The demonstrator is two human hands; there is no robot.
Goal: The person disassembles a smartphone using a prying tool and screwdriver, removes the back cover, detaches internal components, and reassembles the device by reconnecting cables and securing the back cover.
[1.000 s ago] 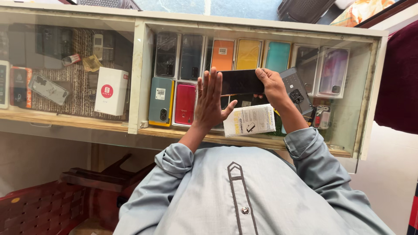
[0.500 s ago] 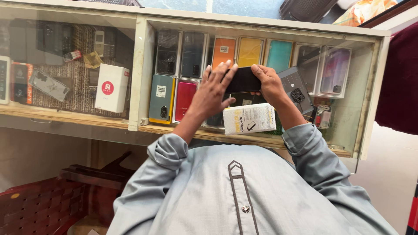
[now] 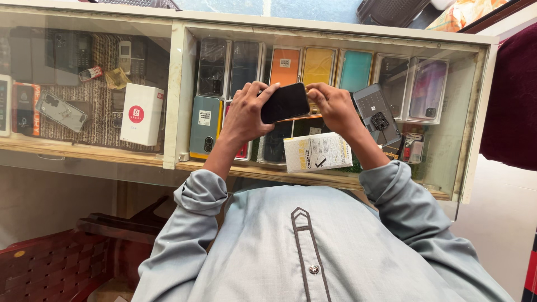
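Glass-topped display table [image 3: 335, 31] with a pale frame fills the upper part of the view, and everything else sits relative to the black phone [image 3: 285, 103] held above its right half. Below the phone lies the person's grey-blue shirt [image 3: 302, 246], sleeves rolled toward the elbows. Under the glass behind the phone stand rows of boxed phones and cases [image 3: 319, 66] in orange, yellow and teal. Far left of the phone stands a white box [image 3: 141, 114] with a red round mark. Just below the phone a white flat package [image 3: 318, 152] rests on the glass. Right of the phone a grey phone back panel [image 3: 378, 113] lies tilted. The left hand [image 3: 246, 112] is closed around the phone's left end, thumb over the front and fingers curled behind. The right hand [image 3: 331, 106] pinches the phone's right end, fingers bent over its upper edge. The phone is lifted off the glass, dark screen up, tilted slightly.
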